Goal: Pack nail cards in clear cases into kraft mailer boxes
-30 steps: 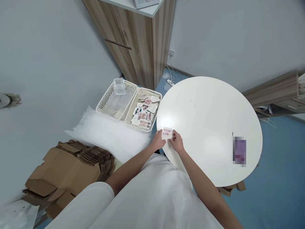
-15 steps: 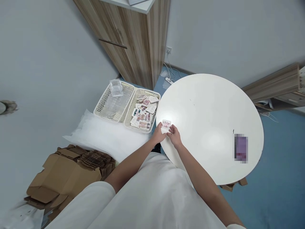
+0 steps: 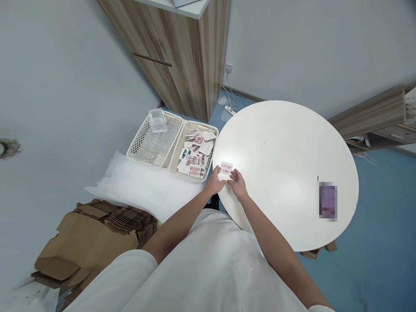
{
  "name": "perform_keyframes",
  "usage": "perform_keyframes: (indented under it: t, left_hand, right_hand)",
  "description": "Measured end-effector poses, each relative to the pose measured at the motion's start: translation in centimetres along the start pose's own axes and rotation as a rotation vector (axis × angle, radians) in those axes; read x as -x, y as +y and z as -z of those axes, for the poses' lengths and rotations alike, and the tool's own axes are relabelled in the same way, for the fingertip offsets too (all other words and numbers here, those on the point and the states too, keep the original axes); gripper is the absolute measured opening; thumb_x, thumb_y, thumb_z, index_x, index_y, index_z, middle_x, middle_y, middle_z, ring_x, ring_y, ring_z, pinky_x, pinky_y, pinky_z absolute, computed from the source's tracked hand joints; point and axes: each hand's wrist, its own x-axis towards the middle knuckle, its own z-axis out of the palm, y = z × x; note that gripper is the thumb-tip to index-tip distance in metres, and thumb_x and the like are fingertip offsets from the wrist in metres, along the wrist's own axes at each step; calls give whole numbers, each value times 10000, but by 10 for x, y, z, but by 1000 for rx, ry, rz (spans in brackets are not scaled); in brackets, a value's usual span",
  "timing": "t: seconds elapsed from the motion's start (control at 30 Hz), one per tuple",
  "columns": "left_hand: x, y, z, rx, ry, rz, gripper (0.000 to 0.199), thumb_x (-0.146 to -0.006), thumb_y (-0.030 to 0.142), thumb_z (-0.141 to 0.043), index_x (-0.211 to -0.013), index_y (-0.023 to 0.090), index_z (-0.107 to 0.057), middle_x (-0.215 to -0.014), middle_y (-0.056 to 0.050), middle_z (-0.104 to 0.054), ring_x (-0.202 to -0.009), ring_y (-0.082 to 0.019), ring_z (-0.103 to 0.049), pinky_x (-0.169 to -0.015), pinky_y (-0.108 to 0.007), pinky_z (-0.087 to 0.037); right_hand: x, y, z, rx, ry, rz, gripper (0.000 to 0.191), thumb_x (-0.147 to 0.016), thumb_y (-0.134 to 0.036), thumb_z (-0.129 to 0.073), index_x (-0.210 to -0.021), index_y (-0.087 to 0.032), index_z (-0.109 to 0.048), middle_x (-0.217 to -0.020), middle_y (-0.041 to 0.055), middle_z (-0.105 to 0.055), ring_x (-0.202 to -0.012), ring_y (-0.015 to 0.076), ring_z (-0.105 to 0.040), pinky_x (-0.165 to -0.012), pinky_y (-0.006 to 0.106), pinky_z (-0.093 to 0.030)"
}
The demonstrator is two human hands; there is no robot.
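Observation:
A small white card of pink press-on nails (image 3: 226,167) is held over the near left edge of the round white table (image 3: 282,143). My left hand (image 3: 215,182) grips its left side, with fingers bent at the edge. On the opposite side, my right hand (image 3: 238,185) has its fingers curled round the card's right edge. The nails sit in two rows and face up. Just left of my hands stands a cream basket (image 3: 171,167) heaped with similar nail cards (image 3: 196,151).
A second basket (image 3: 131,151) holds clear plastic boxes (image 3: 158,121). White sheeting (image 3: 139,177) lies in front of the baskets, with folded brown cardboard boxes (image 3: 84,238) nearer me. A blurred purple item (image 3: 328,201) rests on the table's right. A wood-grain cabinet (image 3: 182,56) stands behind.
The view has shifted very slightly. Both hands stay on the nail card in nearly the same place, and its rows of nails show a little more clearly.

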Motion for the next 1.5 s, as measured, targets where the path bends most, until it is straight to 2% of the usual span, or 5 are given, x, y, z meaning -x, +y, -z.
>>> perform_keyframes:
  t: [0.53,0.73,0.97,1.2,1.5]
  left_hand:
    - [22,1,-5,185,123,40,705,-672,105,-512,-1318,223,-254,-1385,-89,-296,-1268,-220,-283,-1025,-396,-255]
    - [94,-11,-7,108,201,119,525,-724,228,-549,-1228,189,-406,-1303,-101,-425,-1196,-237,-397,-982,-380,-331]
    - [190,-28,-10,-32,207,272,467,-751,348,-518,-1179,169,-464,-1160,-114,-548,-962,-200,-567,-824,-313,-444]
    - [212,-24,13,-160,233,198,530,-691,384,-552,-1181,197,-478,-1182,-97,-542,-1034,-251,-529,-864,-339,-402]
    - [251,-41,91,-281,158,216,632,-678,434,-524,-1238,161,-418,-1278,-132,-453,-1188,-282,-392,-971,-370,-294]
  right_hand:
    - [14,5,27,-1,-101,0,694,-645,-292,-603,-1275,-282,-313,-1355,72,-343,-1148,196,-431,-935,383,-390]
    - [42,14,55,201,-110,17,575,-675,-341,-564,-1215,-224,-405,-1267,100,-447,-1034,197,-511,-888,375,-415]
    - [81,38,65,303,-350,62,393,-657,-346,-571,-1013,-179,-565,-1002,84,-615,-864,184,-581,-812,342,-445]
    - [89,41,35,414,-529,116,410,-652,-371,-578,-1018,-187,-570,-943,72,-629,-807,189,-594,-745,327,-467]
    - [99,22,-57,468,-554,190,448,-663,-430,-573,-1034,-178,-572,-966,90,-611,-857,220,-576,-738,328,-459]
